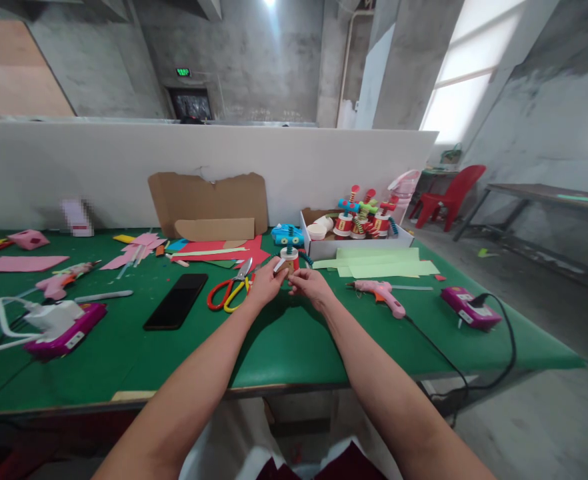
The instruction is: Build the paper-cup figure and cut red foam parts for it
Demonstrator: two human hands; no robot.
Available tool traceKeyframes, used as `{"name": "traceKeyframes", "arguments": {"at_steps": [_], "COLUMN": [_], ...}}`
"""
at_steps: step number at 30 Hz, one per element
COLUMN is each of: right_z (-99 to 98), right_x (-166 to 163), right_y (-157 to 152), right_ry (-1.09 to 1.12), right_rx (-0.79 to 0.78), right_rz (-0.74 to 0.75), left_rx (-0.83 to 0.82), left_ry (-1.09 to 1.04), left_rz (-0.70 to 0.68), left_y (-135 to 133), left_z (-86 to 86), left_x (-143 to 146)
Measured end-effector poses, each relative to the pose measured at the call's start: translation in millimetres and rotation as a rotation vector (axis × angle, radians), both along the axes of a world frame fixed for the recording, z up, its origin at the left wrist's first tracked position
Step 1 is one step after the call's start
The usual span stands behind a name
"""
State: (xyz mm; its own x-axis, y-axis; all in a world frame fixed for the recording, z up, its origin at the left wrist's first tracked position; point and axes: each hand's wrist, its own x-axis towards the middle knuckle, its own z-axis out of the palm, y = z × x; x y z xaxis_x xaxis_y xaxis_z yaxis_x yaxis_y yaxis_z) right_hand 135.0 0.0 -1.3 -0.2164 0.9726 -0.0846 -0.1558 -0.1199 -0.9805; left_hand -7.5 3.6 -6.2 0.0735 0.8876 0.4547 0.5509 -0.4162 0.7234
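Both my hands meet at the middle of the green table point(284, 340). My left hand point(267, 283) is closed, pinching a small paper-cup craft figure point(289, 259) with a red band and a blue post on top. My right hand point(310, 285) is closed just right of it, fingertips pinched on something small I cannot make out at the figure's base. Red and yellow scissors point(230, 288) lie just left of my left hand. A pink glue gun point(381, 293) lies to the right of my right hand.
A black phone point(177, 301) lies left of the scissors. A white box point(357, 235) holds several finished figures. Pale green sheets point(381, 263), red and pink paper point(224, 250), cardboard point(208, 203) and magenta power strips point(469, 308) point(64, 333) with cables surround the hands. A red chair point(449, 193) stands far right.
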Motion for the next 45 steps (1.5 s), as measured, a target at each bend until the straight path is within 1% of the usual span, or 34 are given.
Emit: {"name": "traceKeyframes", "arguments": {"at_steps": [6, 12, 17, 20, 23, 25, 27, 29, 33, 36, 40, 45], "right_z": [-0.7, -0.6, -0.1, 0.3, 0.4, 0.3, 0.4, 0.9, 2.2, 1.7, -0.9, -3.5], "right_x": [-1.5, -1.2, -1.7, -2.7, -3.3, -3.2, -3.0, -2.8, -2.8, -2.7, -2.6, -4.9], "right_y": [1.2, -1.0, -1.2, -1.2, -1.6, -2.0, -2.4, -2.6, -2.4, -2.0, -0.9, -0.3], "right_ry": [-0.042, -0.035, -0.055, -0.073, -0.107, -0.149, -0.180, -0.163, -0.013, 0.034, 0.038, -0.033], "right_rx": [0.018, 0.019, 0.014, 0.019, 0.034, 0.051, 0.068, 0.065, 0.006, -0.023, -0.025, 0.005], "right_rz": [-0.029, 0.011, -0.033, -0.061, -0.094, -0.122, -0.145, -0.142, -0.043, 0.014, 0.026, -0.049], "left_rx": [0.017, 0.041, 0.054, 0.069, 0.045, 0.035, 0.038, 0.036, 0.052, 0.070, 0.073, 0.052], "left_ry": [0.066, 0.127, 0.208, 0.305, 0.457, 0.542, 0.580, 0.549, 0.303, 0.172, 0.132, 0.220], "left_rz": [0.005, 0.040, 0.062, 0.085, 0.094, 0.080, 0.053, 0.051, 0.114, 0.111, 0.091, 0.096], "left_y": [0.3, 0.3, -2.5, -6.6, -13.2, -17.2, -19.2, -17.9, -9.4, -4.7, -4.0, -7.4], "left_z": [-0.1, 1.7, 1.8, 2.4, 5.0, 7.1, 8.5, 8.5, 5.5, 3.2, 2.8, 3.8], "left_x": [-2.6, -3.3, -2.0, -0.1, 4.4, 8.2, 10.6, 10.4, 3.9, 0.3, 0.9, 3.8]}}
